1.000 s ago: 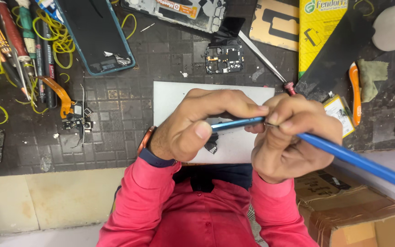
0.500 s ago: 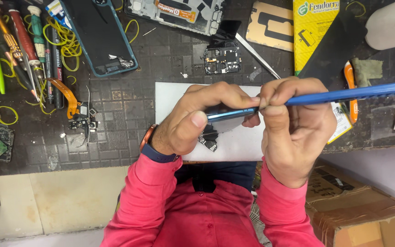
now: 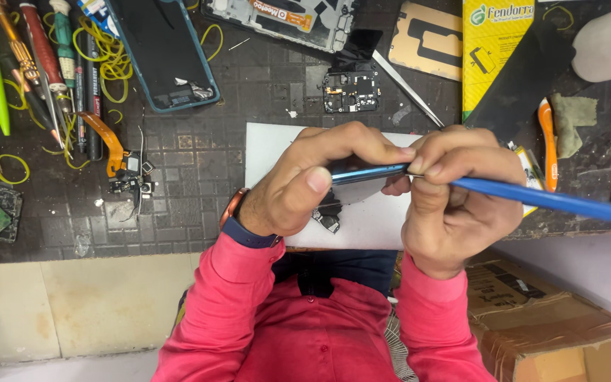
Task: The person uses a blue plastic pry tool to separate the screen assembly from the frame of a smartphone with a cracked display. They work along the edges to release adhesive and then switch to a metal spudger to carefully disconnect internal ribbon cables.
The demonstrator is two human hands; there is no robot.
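Over a white sheet (image 3: 270, 152) on the dark workbench (image 3: 199, 205), the left hand (image 3: 312, 180) curls its fingers and thumb around a thin blue-edged phone panel (image 3: 365, 172), held on edge. The right hand (image 3: 457, 194) pinches a blue-handled tool (image 3: 553, 201) at the panel's end, handle slanting right. Beyond lie a yellow rectangular package (image 3: 493, 42) and a tan card (image 3: 426, 39); a brown carton (image 3: 553, 332) sits lower right.

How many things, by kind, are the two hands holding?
Blue-edged device: 1
Blue-handled tool: 1
Total: 2
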